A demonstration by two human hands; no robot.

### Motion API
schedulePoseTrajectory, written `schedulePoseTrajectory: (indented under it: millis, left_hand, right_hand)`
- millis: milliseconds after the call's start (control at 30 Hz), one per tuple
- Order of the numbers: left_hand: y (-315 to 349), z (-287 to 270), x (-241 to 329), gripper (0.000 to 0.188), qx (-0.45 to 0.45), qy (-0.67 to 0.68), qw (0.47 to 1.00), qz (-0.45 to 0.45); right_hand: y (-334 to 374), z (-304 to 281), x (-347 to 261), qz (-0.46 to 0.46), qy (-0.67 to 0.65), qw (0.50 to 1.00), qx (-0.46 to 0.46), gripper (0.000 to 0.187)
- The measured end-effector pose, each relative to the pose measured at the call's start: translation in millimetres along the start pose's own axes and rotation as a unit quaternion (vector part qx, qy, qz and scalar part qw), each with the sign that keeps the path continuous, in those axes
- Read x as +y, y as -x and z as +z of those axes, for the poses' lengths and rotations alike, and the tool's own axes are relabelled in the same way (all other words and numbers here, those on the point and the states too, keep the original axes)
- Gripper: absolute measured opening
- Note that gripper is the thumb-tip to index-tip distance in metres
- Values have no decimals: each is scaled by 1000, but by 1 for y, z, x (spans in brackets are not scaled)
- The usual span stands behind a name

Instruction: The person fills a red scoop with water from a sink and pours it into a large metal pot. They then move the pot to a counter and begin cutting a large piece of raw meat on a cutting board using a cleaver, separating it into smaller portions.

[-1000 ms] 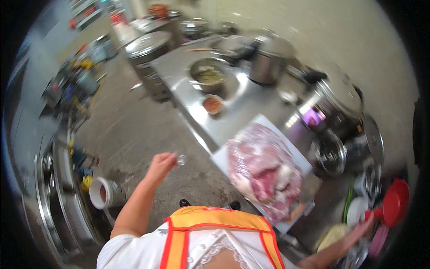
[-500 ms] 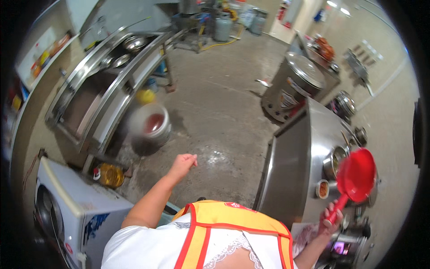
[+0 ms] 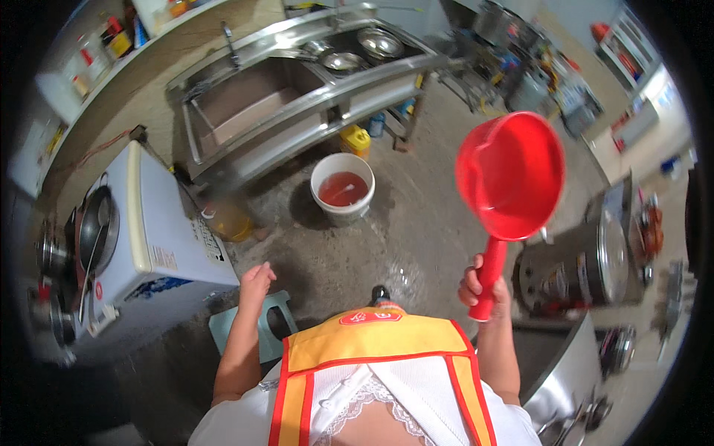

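Note:
My right hand (image 3: 487, 288) is wrapped round the handle of a red plastic water dipper (image 3: 520, 178), raised with its round bowl up and tilted so that its inside shows. No water can be made out in it. Lower on the left, my left hand (image 3: 257, 281) hangs with fingers curled in and nothing visible in them. It is above the floor, close to a pale green plastic stool (image 3: 223, 327). Farther ahead, a white bucket (image 3: 338, 213) of reddish liquid stands on the floor, apart from both hands.
A steel sink (image 3: 253, 111) with metal bowls runs along the far left. Below it stand a yellow jug (image 3: 355, 140) and a blurred bottle of yellow oil (image 3: 230, 221). A white freezer (image 3: 178, 230) is at left. A steel drum cooker (image 3: 573, 267) and steel counter (image 3: 558, 372) are at right.
My view has turned left, bringing the sink and bucket nearer the middle. The dipper has moved from over the right-hand counter to out in front of me, still in my right hand.

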State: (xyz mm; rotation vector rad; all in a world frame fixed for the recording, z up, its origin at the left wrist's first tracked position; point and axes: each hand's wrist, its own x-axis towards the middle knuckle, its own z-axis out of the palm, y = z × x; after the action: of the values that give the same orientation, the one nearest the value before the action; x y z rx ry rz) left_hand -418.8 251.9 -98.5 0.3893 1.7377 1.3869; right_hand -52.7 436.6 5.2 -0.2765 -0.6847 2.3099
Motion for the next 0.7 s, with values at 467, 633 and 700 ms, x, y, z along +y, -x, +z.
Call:
schedulePoseTrajectory:
  millis: [467,633,700]
  left_hand:
    - [-60,-38,47,31,231,90,969,27]
    - [-150,-108,63,31,267,101,958,26]
    - [-205,-136,80,31,234,90,967,37]
  right_hand:
    - [-278,-28,31,304,118,945,27,20]
    - [-386,-8,87,295,144,944,-12,19]
    - [-430,-5,114,296,147,944,-1,20]
